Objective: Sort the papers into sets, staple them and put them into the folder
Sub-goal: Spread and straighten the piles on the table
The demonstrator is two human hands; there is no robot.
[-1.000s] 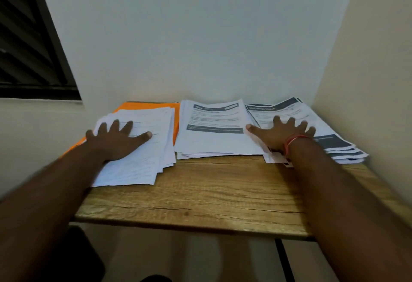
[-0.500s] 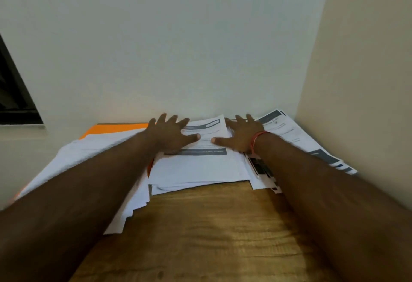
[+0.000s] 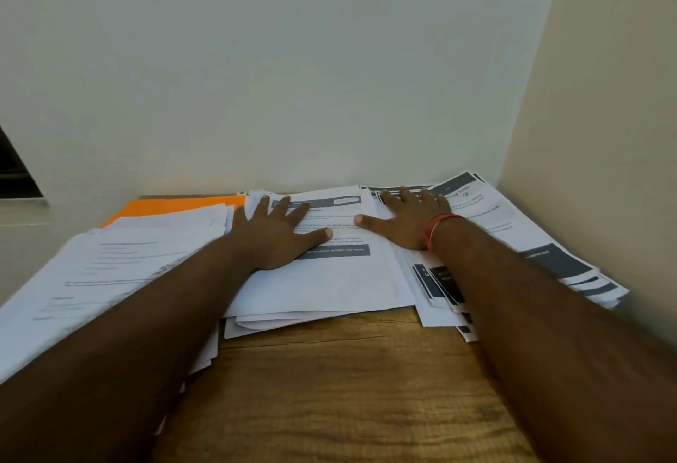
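Papers lie in three loose piles along the far side of the table.

Head view:
- **Layout:** The middle pile is at 12 o'clock, the left pile at 9 o'clock, and the right pile at 2 o'clock, close to the side wall. The orange folder is at 11 o'clock, largely buried under the left pile.
- **Left hand**: flat on the middle pile, fingers spread wide, gripping nothing.
- **Right hand**: flat where the middle and right piles meet, fingers spread, gripping nothing.

Risks, as judged:
- Sheets are fanned and overlap at that seam, so a sideways push could mix two sets.
- The left forearm passes over the left pile, and drawing it back could drag sheets askew.
- Freeing the folder could topple what lies on it.
- No stapler is in view.
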